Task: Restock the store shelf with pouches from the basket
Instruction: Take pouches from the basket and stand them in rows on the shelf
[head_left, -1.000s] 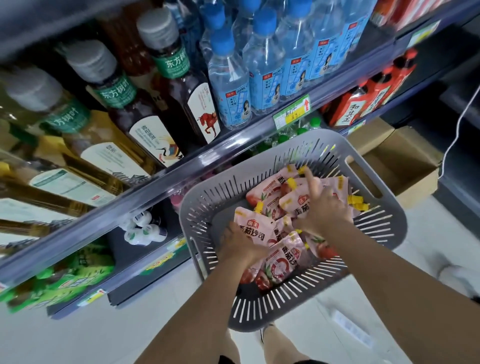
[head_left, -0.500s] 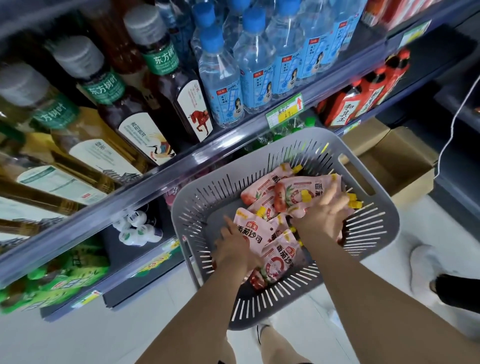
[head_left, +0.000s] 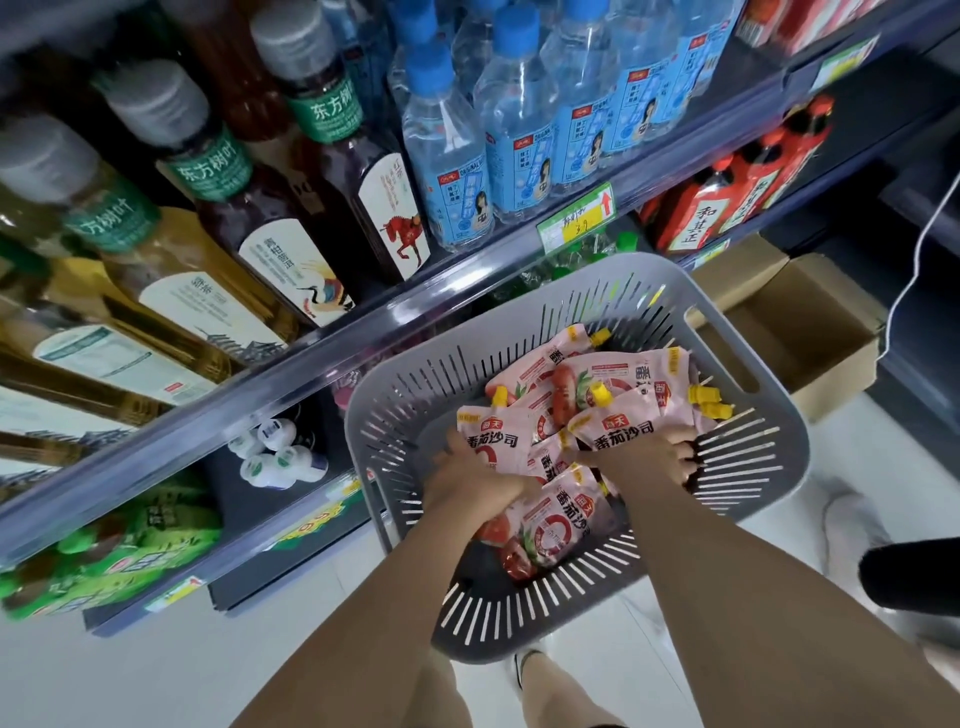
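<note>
A grey slotted plastic basket (head_left: 774, 410) sits low in front of the shelf, holding several pink tomato-sauce pouches (head_left: 618, 384) with yellow spouts. Both of my hands are inside it. My left hand (head_left: 475, 480) is closed over the near pouches on the left side of the pile. My right hand (head_left: 649, 457) grips the lower edge of a pouch (head_left: 621, 428) near the right wall, fingers curled under it. The shelf (head_left: 322, 348) runs diagonally above the basket.
Tea bottles (head_left: 270, 228) and blue water bottles (head_left: 519, 140) fill the upper shelf. Red bottles (head_left: 727, 197) and green packs (head_left: 130, 545) sit lower. An open cardboard box (head_left: 810, 332) lies on the floor to the right. A person's dark shoe (head_left: 909, 577) is at right.
My right hand has slid back and down from the top of the pile to its near right edge and closed on a pouch. My left hand has shifted slightly, still on the pouches.
</note>
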